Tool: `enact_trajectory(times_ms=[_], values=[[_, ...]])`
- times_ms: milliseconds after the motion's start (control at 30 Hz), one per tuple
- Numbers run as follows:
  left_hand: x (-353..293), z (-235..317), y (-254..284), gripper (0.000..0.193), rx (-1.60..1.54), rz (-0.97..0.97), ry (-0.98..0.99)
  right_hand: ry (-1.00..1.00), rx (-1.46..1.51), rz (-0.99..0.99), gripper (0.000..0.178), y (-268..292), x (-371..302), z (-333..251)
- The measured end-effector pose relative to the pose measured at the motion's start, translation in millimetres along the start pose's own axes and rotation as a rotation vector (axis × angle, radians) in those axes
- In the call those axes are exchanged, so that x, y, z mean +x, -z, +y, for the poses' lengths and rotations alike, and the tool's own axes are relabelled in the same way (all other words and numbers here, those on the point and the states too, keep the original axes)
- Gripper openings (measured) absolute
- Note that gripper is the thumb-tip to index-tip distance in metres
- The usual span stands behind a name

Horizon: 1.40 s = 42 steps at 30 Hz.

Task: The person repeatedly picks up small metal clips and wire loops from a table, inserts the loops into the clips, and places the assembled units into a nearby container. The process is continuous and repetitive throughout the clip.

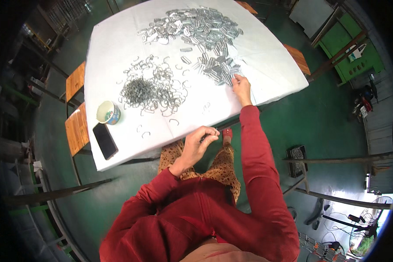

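My right hand reaches over the table to the near right edge of a heap of small ribbed grey metal pieces. Its thumb and fingers are drawn together against the pieces, and what sits between them is hidden. Close to my lap, just off the table's front edge, my left hand is closed in a pinch; anything in its fingertips is too small to name. On the left half of the table lies a tangle of bent wire hooks, with several loose ones scattered around it.
A white cloth covers the table. At its left edge stand a paper cup and a dark phone. Wooden stools flank the left side, and another stool is at the right. A green cabinet stands farther right.
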<state>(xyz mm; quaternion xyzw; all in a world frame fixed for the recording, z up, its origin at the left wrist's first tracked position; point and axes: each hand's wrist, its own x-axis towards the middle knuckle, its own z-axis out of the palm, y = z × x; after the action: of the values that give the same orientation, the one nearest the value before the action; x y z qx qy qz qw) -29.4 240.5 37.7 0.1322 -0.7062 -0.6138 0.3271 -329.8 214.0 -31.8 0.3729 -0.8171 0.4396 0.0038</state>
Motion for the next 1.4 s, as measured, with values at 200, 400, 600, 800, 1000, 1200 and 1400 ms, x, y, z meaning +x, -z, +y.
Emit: enact_trajectory(times_ms=[200,400,600,800,1000,1200,1400], values=[[-4,4,7,0.008,0.053,-0.02,-0.089,0.25,-0.425,-0.027,0.033,-27,5,6],[-5,-1,9,0.008,0.076,-0.013,-0.066,-0.285,0.333,-0.126,0.027,10,-32,-20],[0,-1,2,0.009,0.079,0.011,-0.084,-0.346,0.767,-0.499,0.029,80,-91,-82],[5,-5,2,0.009,0.056,-0.011,-0.019,-0.271,0.672,-0.582,0.041,109,-107,-120],[7,-7,2,0.01,0.035,0.015,-0.017,-0.117,0.54,-0.298,0.027,85,-96,-100],[1,-9,-1,0.009,0.008,0.032,0.011,0.327,-0.035,-0.013,0.025,24,-92,-27],[-2,-13,6,0.006,0.09,0.014,-0.054,0.047,-0.026,-0.249,0.044,36,-104,-37]])
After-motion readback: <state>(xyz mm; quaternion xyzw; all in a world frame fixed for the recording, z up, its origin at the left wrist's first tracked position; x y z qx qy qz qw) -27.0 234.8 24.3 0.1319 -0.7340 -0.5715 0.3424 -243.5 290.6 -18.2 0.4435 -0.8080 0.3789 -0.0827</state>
